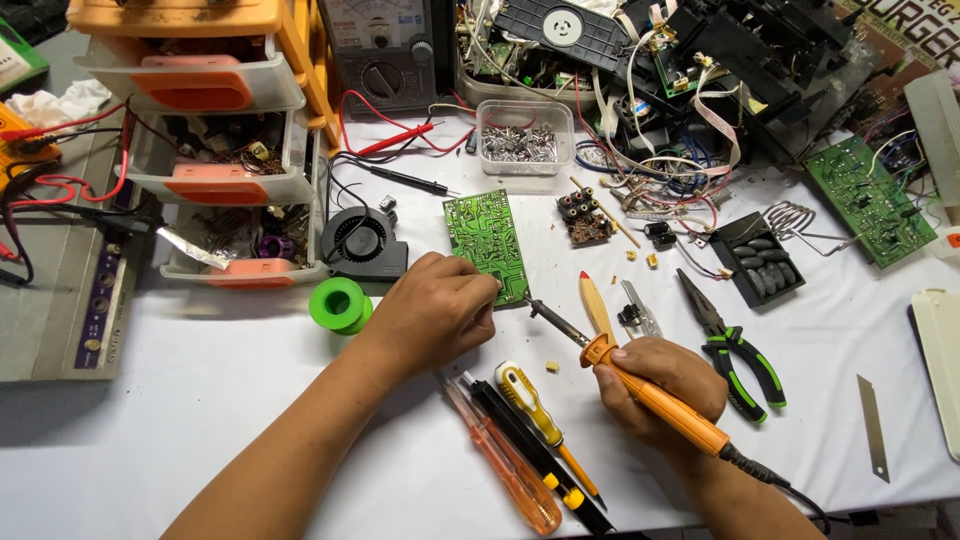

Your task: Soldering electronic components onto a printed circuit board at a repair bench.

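My left hand rests on the white table, its fingers pinching the near edge of a green circuit board that lies flat. My right hand grips an orange-handled soldering iron. The iron's dark metal tip points left and touches the board's lower right corner, just beside my left fingertips. The iron's black cord runs off past my right wrist toward the table's near edge.
Screwdrivers lie between my forearms. A green solder spool and black fan sit left of the board. Green-handled pliers, a clear box of metal parts, a second board, drawers and tangled wires surround.
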